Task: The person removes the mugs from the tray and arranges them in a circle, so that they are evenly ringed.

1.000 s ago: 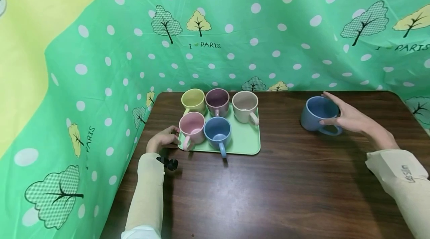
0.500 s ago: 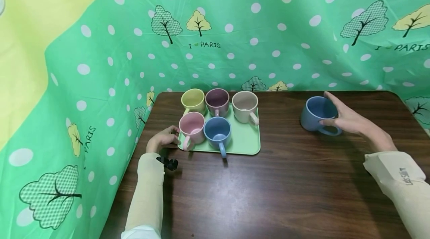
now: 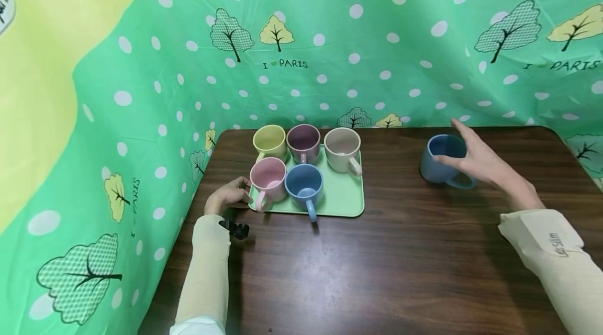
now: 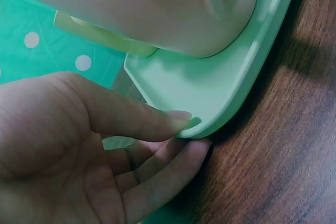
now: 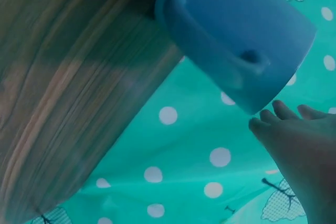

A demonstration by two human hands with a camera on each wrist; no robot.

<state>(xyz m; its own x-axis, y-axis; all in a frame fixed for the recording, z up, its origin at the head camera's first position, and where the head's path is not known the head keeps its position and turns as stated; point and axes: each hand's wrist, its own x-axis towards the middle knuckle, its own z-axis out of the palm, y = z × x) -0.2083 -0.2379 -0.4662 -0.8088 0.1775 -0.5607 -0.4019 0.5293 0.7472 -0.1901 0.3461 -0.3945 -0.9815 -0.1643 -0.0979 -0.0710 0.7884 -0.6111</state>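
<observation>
My left hand (image 3: 229, 195) pinches the near left corner of the light green tray (image 3: 347, 198), thumb on the rim and fingers under it in the left wrist view. Beside that hand on the tray stands a pink mug (image 3: 268, 177), with a blue mug (image 3: 303, 184) to its right. My right hand (image 3: 482, 159) hovers with spread fingers at the upper right side of another blue mug (image 3: 431, 165), which stands upright on the table. In the right wrist view the fingertips (image 5: 266, 116) are near this mug's rim and grip nothing.
A yellow mug (image 3: 270, 141), a purple mug (image 3: 303, 142) and a greyish-white mug (image 3: 342, 149) stand in the back row at the tray. Green dotted cloth (image 3: 330, 63) hangs behind the brown wooden table (image 3: 377, 261) and along its left side.
My right hand has come off the blue mug, rising slightly and shifting left over it. That mug stays in place. My left hand keeps its hold on the tray corner.
</observation>
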